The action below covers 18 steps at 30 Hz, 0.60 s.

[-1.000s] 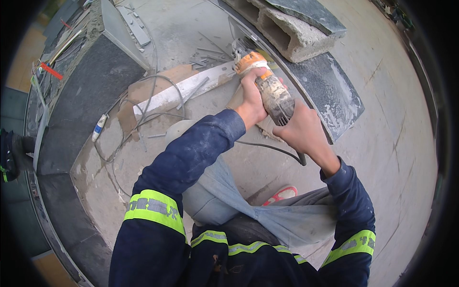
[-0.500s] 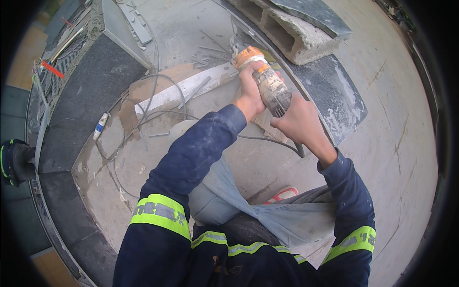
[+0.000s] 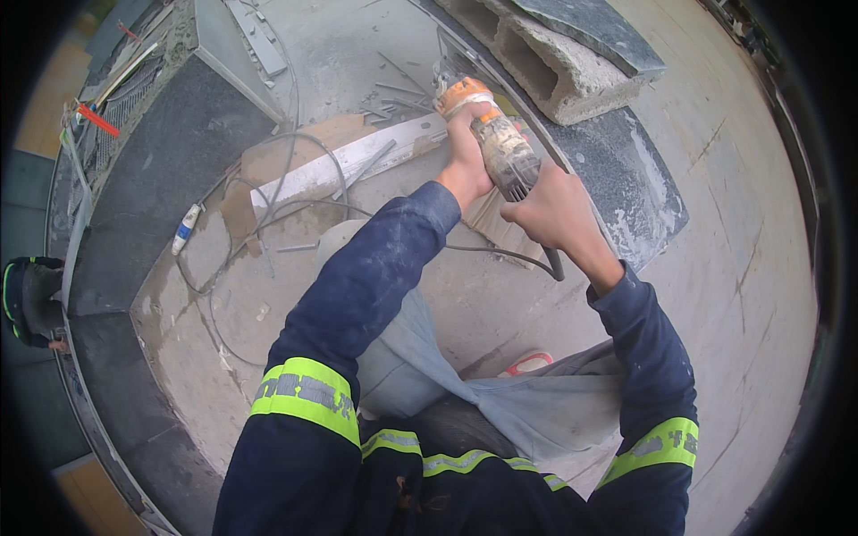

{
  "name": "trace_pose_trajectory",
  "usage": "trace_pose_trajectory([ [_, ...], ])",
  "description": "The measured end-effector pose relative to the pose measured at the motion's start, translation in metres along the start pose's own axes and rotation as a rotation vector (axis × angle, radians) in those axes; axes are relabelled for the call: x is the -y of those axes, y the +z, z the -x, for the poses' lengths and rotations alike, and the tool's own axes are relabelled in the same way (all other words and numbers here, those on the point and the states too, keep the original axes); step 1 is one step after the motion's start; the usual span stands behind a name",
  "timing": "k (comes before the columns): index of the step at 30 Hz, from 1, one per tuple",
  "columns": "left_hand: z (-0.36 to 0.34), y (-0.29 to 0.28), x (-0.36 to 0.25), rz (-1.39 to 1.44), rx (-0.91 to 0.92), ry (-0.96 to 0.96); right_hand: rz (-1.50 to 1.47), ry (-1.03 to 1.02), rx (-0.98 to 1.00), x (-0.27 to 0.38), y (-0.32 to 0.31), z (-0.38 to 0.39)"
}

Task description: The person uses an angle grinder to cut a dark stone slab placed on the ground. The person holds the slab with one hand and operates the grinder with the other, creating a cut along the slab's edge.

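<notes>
Angle grinder point(image 3: 497, 143) gripped in both hands: left hand point(image 3: 465, 161) closed near orange head, right hand point(image 3: 556, 213) closed on rear body, above dark stone slab point(image 3: 626, 179) edge.

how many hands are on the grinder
2. The left hand grips the front of the angle grinder near its orange head; the right hand holds its rear body.
</notes>
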<state>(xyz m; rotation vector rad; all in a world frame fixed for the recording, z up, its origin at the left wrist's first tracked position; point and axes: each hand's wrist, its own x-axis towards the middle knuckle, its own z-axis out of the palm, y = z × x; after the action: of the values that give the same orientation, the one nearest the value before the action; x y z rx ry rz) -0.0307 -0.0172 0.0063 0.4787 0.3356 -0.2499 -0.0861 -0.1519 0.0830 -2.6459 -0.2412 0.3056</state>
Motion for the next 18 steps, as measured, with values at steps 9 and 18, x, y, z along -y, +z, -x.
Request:
trace_pose_trajectory([
  [9,-0.006,-0.003,-0.001,0.025,0.009,-0.026,0.005,0.011,0.005,0.002,-0.001,-0.003],
  [18,0.006,-0.001,0.004,0.031,0.011,-0.026,-0.03,-0.009,-0.023,0.001,-0.001,0.011],
])
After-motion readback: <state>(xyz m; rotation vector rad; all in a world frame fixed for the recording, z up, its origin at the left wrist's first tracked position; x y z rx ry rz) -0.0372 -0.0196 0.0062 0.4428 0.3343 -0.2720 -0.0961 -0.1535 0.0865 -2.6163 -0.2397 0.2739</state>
